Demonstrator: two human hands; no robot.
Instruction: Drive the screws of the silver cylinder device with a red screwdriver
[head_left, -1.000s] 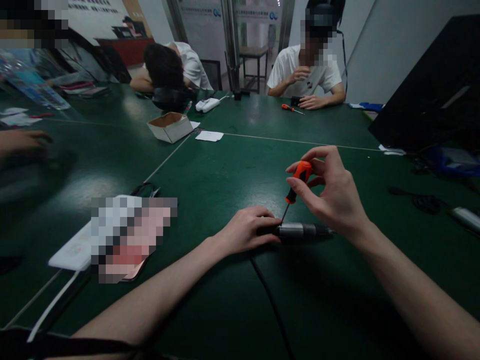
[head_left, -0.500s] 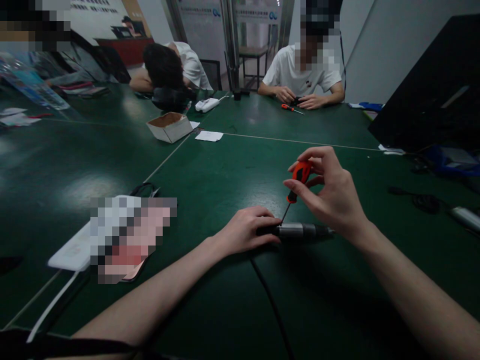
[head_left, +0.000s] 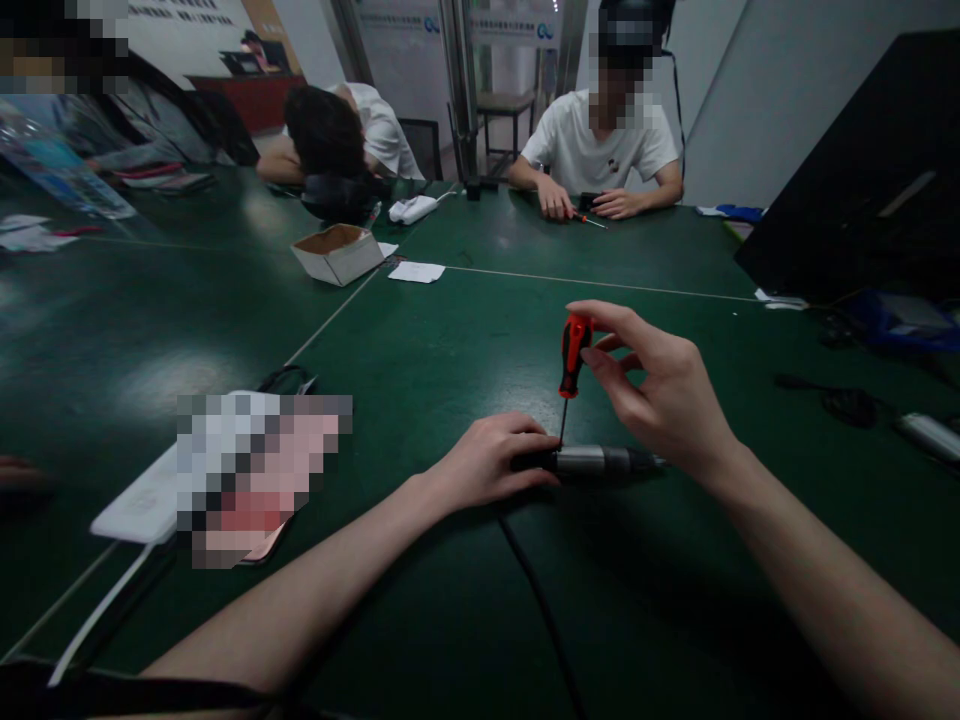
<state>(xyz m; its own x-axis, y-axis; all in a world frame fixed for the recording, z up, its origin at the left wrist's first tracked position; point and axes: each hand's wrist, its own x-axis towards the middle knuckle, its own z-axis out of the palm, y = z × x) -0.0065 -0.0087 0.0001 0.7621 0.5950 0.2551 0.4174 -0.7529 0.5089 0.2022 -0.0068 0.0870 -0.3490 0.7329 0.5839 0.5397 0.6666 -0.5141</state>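
Note:
A black and silver cylindrical tool lies on the green table, its tip pointing right. My left hand grips its black rear end. My right hand holds a red and black screwdriver by the handle, with the index finger on its top. The screwdriver stands nearly upright, its tip at the tool beside my left fingertips. A black cable runs from near my left hand toward the table's front edge.
At the left lie a white device and a pink phone-like item. An open box and white paper are farther back. Across the table, a person touches another screwdriver; another person leans forward. A dark panel stands right.
The screwdriver in my right hand has swung from a tilt to nearly upright, its handle moving left. My left hand stays put. The person across has taken hold of a screwdriver.

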